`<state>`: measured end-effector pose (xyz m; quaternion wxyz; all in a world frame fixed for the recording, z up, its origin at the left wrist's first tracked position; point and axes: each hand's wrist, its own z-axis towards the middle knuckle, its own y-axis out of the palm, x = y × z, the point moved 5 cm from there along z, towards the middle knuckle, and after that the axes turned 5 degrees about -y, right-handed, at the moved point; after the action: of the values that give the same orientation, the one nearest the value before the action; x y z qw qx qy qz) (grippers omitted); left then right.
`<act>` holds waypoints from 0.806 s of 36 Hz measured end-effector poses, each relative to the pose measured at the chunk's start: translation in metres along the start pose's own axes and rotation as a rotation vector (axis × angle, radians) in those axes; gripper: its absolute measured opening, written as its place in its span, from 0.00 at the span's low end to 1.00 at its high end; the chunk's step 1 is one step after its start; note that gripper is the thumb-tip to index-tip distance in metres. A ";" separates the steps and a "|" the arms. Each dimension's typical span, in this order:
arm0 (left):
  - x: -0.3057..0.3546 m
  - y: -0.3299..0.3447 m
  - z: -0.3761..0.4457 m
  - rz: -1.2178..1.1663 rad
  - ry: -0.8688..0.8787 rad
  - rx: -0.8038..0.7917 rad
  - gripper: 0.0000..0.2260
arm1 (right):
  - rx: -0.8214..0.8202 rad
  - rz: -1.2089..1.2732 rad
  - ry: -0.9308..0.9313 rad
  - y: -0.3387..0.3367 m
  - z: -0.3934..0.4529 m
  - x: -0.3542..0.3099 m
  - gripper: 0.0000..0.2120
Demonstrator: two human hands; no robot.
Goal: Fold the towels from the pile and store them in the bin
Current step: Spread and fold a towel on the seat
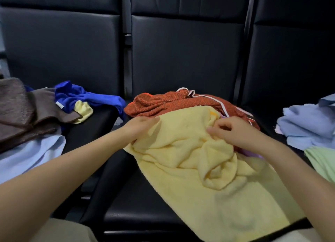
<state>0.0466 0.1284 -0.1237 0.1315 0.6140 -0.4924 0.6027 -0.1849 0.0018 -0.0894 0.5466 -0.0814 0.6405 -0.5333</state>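
Head view
Left hand [139,126]: clutched the far left edge of the yellow towel [208,169].
Right hand [233,133]: pinched bunched folds of that towel.
Yellow towel: hung between both grasps, draped across the black seat [145,196].
Orange towel [172,102]: just beyond both hands.

My left hand [140,126] and right hand [233,131] gripped the rumpled yellow towel [199,169] spread over the black seat [137,202], an orange towel [163,102] behind.

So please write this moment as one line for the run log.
stage: folding not yet begun | left hand: grips yellow towel edge | right hand: pinches yellow towel | towel: crumpled on black seat | bin: not in view
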 end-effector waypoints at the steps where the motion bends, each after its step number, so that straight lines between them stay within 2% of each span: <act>1: 0.003 0.000 0.002 -0.036 -0.011 0.002 0.18 | 0.096 0.049 -0.006 -0.003 0.000 -0.002 0.21; 3: 0.007 -0.001 0.006 -0.129 -0.066 0.005 0.25 | 0.332 0.146 0.008 -0.011 0.000 -0.004 0.16; 5: 0.011 0.003 0.008 -0.242 -0.124 -0.065 0.32 | 0.440 0.282 0.109 -0.012 0.002 0.001 0.14; 8: 0.014 0.013 0.014 -0.309 -0.148 -0.135 0.29 | 0.334 0.334 0.229 -0.005 0.009 0.007 0.16; 11: 0.015 0.018 0.012 -0.205 -0.090 -0.071 0.16 | 0.275 0.266 0.161 -0.004 0.010 0.000 0.07; 13: 0.020 0.013 0.007 -0.221 0.021 -0.029 0.10 | 0.329 0.297 0.117 -0.009 0.008 0.000 0.08; 15: 0.024 -0.002 0.002 -0.278 0.111 0.069 0.13 | 0.387 0.426 0.081 -0.016 0.004 -0.001 0.10; 17: 0.026 -0.021 -0.002 -0.334 0.147 0.170 0.14 | 0.425 0.596 0.046 -0.023 0.001 -0.003 0.08; 19: 0.031 -0.033 -0.006 -0.433 0.183 0.175 0.13 | 0.438 0.660 -0.011 -0.027 -0.002 -0.008 0.05; 22: 0.038 -0.041 -0.013 -0.587 0.212 0.119 0.11 | 0.438 0.575 -0.157 -0.026 -0.004 -0.023 0.02; 25: 0.034 -0.037 -0.015 -0.681 0.113 0.004 0.15 | 0.381 0.276 -0.315 -0.015 -0.004 -0.033 0.05; 27: 0.028 -0.026 -0.016 -0.622 0.027 -0.133 0.12 | 0.260 0.156 -0.375 0.001 -0.004 -0.036 0.09; 29: 0.018 -0.015 -0.016 -0.572 -0.062 -0.230 0.16 | 0.103 0.132 -0.370 0.021 -0.004 -0.037 0.16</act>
<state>0.0439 0.1398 -0.0981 0.3494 0.7270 -0.3684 0.4623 -0.1637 0.0391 -0.0836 0.6921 -0.1076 0.5052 -0.5042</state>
